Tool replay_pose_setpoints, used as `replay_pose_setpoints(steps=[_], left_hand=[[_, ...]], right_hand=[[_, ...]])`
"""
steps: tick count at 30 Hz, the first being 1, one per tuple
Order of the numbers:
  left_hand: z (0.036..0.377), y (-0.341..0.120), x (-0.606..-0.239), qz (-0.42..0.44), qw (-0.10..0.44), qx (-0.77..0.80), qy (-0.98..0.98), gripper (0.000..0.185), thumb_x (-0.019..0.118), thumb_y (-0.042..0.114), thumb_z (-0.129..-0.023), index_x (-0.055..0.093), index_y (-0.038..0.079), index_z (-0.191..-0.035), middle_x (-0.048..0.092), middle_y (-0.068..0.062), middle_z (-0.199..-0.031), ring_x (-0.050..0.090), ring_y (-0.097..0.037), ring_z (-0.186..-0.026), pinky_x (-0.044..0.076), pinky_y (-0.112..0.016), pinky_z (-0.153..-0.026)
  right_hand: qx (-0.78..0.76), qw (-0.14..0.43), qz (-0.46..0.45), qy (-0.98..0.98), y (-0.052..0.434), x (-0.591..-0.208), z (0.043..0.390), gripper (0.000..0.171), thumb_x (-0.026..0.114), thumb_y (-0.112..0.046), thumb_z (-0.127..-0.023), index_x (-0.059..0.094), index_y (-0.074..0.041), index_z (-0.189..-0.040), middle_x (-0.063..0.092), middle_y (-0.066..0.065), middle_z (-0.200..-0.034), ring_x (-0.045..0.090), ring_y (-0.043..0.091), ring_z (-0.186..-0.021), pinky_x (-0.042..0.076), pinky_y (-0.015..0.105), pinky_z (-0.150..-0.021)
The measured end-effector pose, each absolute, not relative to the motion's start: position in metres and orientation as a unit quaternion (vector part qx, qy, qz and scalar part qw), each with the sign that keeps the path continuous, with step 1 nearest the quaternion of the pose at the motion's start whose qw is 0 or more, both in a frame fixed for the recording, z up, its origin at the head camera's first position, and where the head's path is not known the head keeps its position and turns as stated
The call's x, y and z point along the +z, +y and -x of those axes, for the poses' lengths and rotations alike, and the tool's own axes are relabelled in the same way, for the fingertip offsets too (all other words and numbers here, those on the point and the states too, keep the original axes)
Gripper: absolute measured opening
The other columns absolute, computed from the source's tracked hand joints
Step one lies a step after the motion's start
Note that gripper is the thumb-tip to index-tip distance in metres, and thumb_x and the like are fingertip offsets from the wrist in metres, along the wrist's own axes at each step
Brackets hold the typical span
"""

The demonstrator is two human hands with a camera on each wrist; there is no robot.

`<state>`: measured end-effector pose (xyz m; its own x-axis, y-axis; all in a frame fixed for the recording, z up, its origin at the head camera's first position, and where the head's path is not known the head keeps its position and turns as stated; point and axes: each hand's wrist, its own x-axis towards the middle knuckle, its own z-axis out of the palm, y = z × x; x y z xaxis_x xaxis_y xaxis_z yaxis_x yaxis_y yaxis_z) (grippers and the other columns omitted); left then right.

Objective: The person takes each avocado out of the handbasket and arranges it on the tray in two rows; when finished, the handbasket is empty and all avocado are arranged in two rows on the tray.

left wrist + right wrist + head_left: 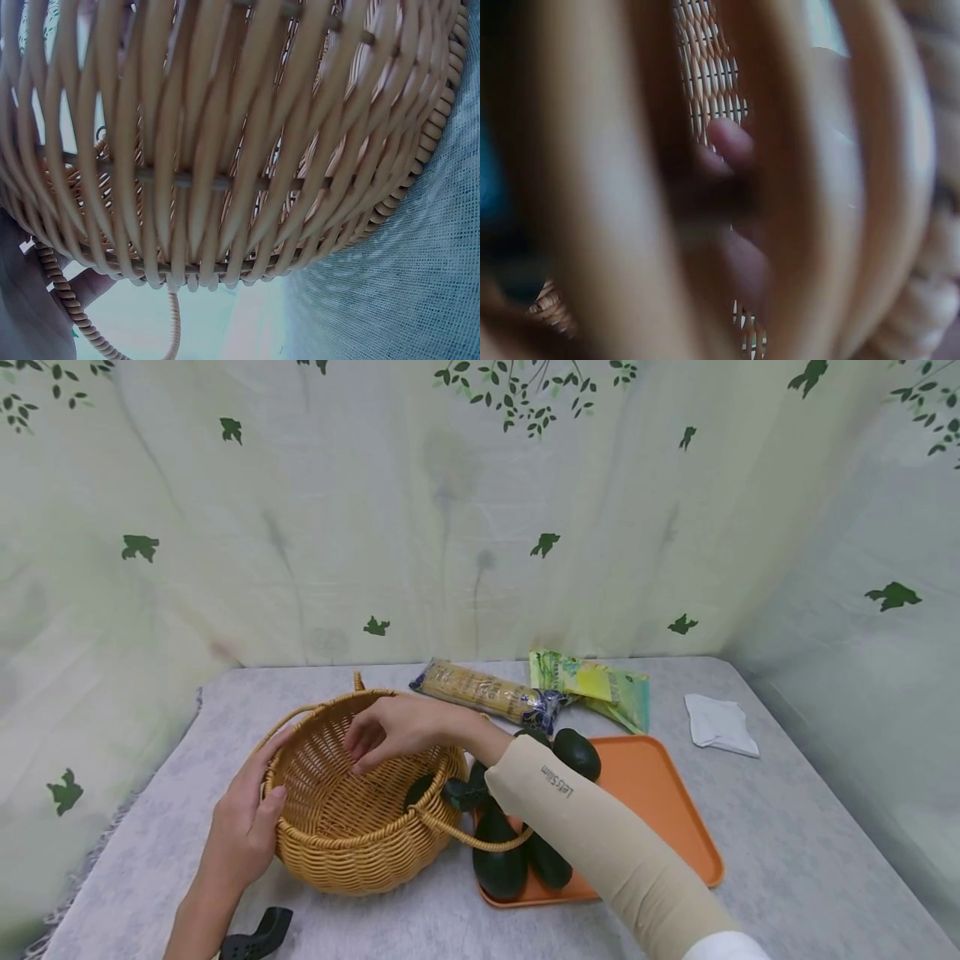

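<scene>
Two hands work one wicker basket [352, 802], which sits on the grey cloth-covered table [787, 827], front-left, its right side touching the orange tray [660, 793]. Left hand [247, 818] grips the basket's near-left rim, thumb over the top edge & fingers on the outer wall, prob. to steady it, since the basket looks tilted w/ its mouth facing the person. Left wrist view backs this: woven wall [225, 150] fills the frame, table cloth lower right, a bit of palm at the lower left.

Right hand [397, 727] hangs over the basket's opening, fingers loosely curled & pointing down into it. Nothing shows between them in the head view. Right wrist view is v. blurred by close wicker strands; a fingertip [731, 142] shows against the weave, no object seen in it, so the hand looks empty.

Several dark green avocados [498, 860] lie on the tray's left part, one [577, 752] nearer the back, partly hidden by the sleeved right forearm. One dark shape [417, 791] at the basket's right inner wall may be another; can't tell for sure. Basket handle [472, 839] is folded down, resting over the avocados.

Behind: a biscuit pack [487, 693] & a green-yellow packet [592, 687], side by side, touching. A white cloth [720, 725] lies well apart at right. A black clip-like object [258, 937] is at the front edge.
</scene>
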<state>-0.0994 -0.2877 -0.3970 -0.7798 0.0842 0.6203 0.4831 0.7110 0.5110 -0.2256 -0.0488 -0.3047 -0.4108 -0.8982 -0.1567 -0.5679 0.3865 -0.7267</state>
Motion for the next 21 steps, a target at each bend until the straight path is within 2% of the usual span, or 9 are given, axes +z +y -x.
replay_pose_setpoints(steps=[6, 13, 16, 21], left_hand=[[0.099, -0.289, -0.398, 0.158, 0.290, -0.339, -0.881, 0.059, 0.047, 0.010, -0.101, 0.040, 0.016, -0.160, 0.047, -0.014, -0.158, 0.033, 0.003, -0.144, 0.022, -0.006, -0.108], [0.097, -0.287, -0.399, 0.147, 0.284, -0.342, -0.884, 0.058, 0.047, 0.014, -0.102, 0.040, 0.020, -0.160, 0.047, -0.011, -0.159, 0.038, -0.010, -0.146, 0.023, -0.005, -0.107], [0.096, -0.287, -0.399, 0.149, 0.284, -0.343, -0.883, 0.059, 0.046, 0.013, -0.102, 0.040, 0.020, -0.160, 0.047, -0.011, -0.158, 0.037, -0.006, -0.145, 0.023, -0.005, -0.106], [0.096, -0.288, -0.397, 0.157, 0.289, -0.341, -0.881, 0.059, 0.046, 0.010, -0.101, 0.040, 0.016, -0.160, 0.047, -0.015, -0.157, 0.033, 0.001, -0.145, 0.023, -0.005, -0.107]], right_hand=[[-0.254, 0.308, 0.496, 0.771, -0.052, -0.306, 0.227, 0.041, 0.072, -0.020, -0.097, 0.063, -0.007, -0.135, 0.068, 0.004, -0.130, 0.063, 0.007, -0.117, 0.048, 0.014, -0.094], [-0.259, 0.319, 0.518, 0.750, -0.053, -0.307, 0.226, 0.043, 0.073, -0.017, -0.096, 0.063, -0.009, -0.136, 0.067, 0.001, -0.130, 0.063, 0.005, -0.116, 0.048, 0.014, -0.095], [-0.244, 0.313, 0.522, 0.755, -0.054, -0.302, 0.225, 0.044, 0.075, -0.020, -0.095, 0.063, -0.010, -0.136, 0.067, 0.000, -0.131, 0.063, 0.005, -0.118, 0.047, 0.013, -0.095], [-0.252, 0.320, 0.515, 0.754, -0.054, -0.295, 0.228, 0.044, 0.075, -0.017, -0.094, 0.064, -0.009, -0.136, 0.066, 0.006, -0.135, 0.063, 0.011, -0.122, 0.048, 0.014, -0.095]])
